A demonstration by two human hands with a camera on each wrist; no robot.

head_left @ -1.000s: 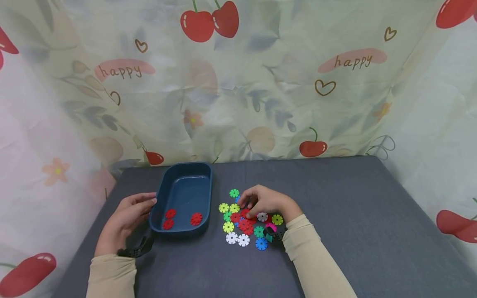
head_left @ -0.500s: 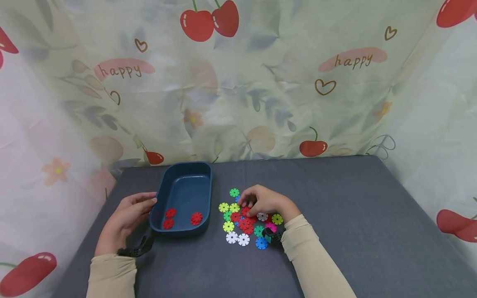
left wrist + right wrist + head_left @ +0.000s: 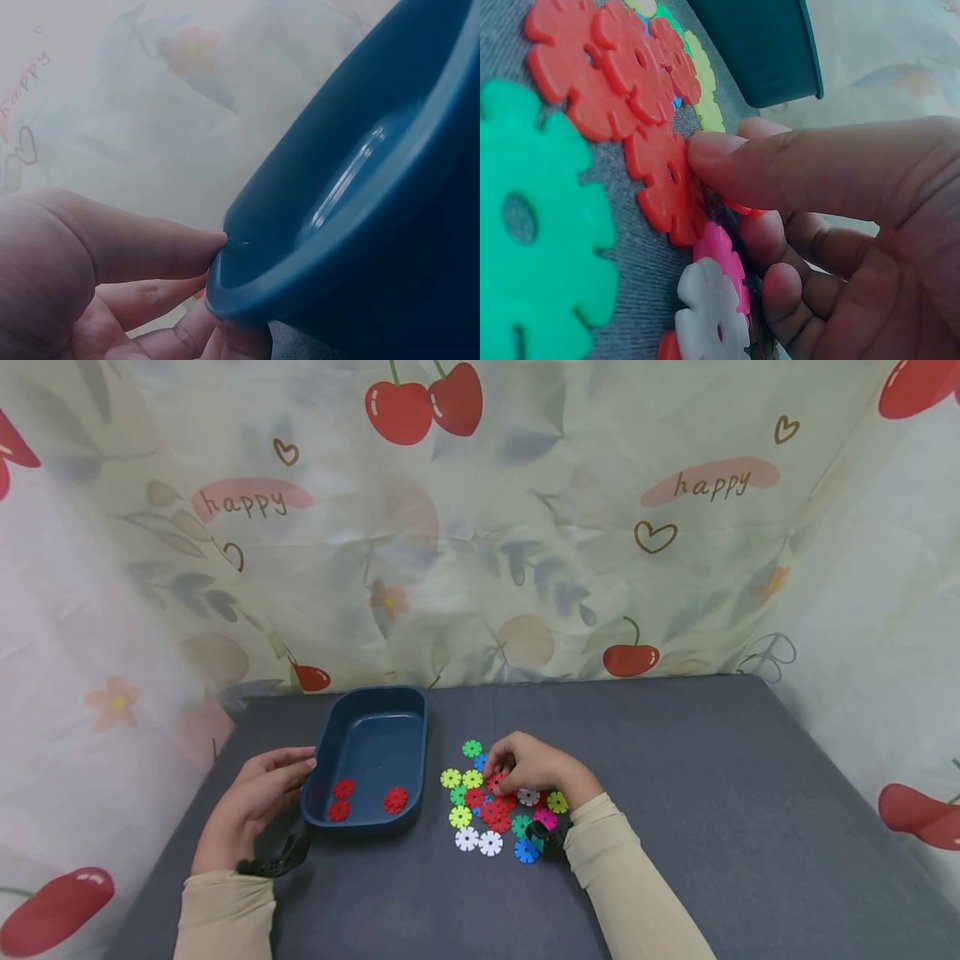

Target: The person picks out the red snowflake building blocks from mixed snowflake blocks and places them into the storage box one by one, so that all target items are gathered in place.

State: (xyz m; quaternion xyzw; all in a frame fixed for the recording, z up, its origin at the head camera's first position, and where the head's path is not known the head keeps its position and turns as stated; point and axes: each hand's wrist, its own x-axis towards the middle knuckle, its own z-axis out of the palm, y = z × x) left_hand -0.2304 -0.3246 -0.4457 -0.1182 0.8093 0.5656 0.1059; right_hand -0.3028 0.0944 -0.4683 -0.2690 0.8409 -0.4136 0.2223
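Observation:
My left hand (image 3: pixel 258 797) is at the left side of a blue bin (image 3: pixel 367 831), its thumb and fingers gripping the rim (image 3: pixel 300 289) in the left wrist view. Flat red notched discs (image 3: pixel 395 801) lie in the near part of the bin. Over a colourful pile of such discs, my right hand (image 3: pixel 536 766) pinches a red disc (image 3: pixel 497 782). In the right wrist view that disc (image 3: pixel 739 206) is mostly hidden behind the thumb. Beside the fingers lie another red disc (image 3: pixel 656 176), a pink one (image 3: pixel 724 251) and a white one (image 3: pixel 705 304).
Around the right hand spread green (image 3: pixel 472 748), yellow (image 3: pixel 460 817), white (image 3: pixel 491 843) and blue discs (image 3: pixel 526 850). Patterned cloth (image 3: pixel 480 568) hangs behind and at both sides of the grey table (image 3: pixel 712 777).
My right hand has shifted very slightly, and the red disc at its fingertips shows more fully, tilted up from the pile. The left hand and the bin have not moved.

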